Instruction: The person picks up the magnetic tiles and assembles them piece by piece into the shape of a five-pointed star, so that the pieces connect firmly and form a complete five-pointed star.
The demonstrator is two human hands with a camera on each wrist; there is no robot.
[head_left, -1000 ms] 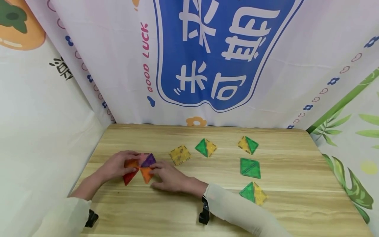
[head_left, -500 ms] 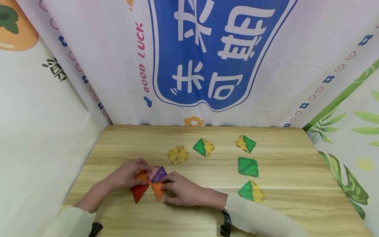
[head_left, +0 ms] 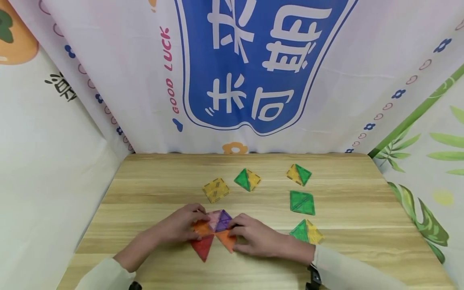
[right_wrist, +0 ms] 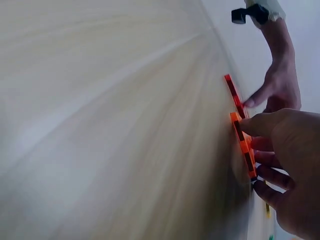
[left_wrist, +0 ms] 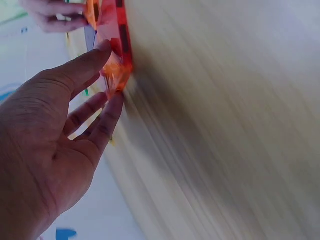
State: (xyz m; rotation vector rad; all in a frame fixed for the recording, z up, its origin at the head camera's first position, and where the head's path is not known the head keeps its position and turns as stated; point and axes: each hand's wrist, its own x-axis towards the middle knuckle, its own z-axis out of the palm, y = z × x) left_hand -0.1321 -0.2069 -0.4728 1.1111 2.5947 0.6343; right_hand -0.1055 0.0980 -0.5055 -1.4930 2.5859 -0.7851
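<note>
Several translucent magnetic triangle tiles form a fan in the head view: a red tile [head_left: 204, 247], a left orange tile [head_left: 202, 228], a pink tile [head_left: 214, 219], a purple tile [head_left: 223, 221] and a right orange tile [head_left: 227, 241]. My left hand [head_left: 180, 225] grips the left orange tile from the side, its thumb near the red one. With thumb and fingers, my right hand [head_left: 260, 237] holds the right orange tile, its fingertips also reaching the purple one. Both wrist views show tile edges between thumb and fingers. Fingers partly cover the outer tiles.
Behind the fan lies a yellow square of tiles [head_left: 216, 190], with a green-and-yellow pair [head_left: 247, 179] beside it. Toward the right are another such pair [head_left: 299, 174], a green square [head_left: 302, 202] and a third pair [head_left: 307, 232]. A printed cloth [head_left: 145, 100] borders the table's back.
Both hands have moved right and toward the table's front with the fan of tiles between them. The head view has shifted slightly; the other tile pairs stay put on the table.
</note>
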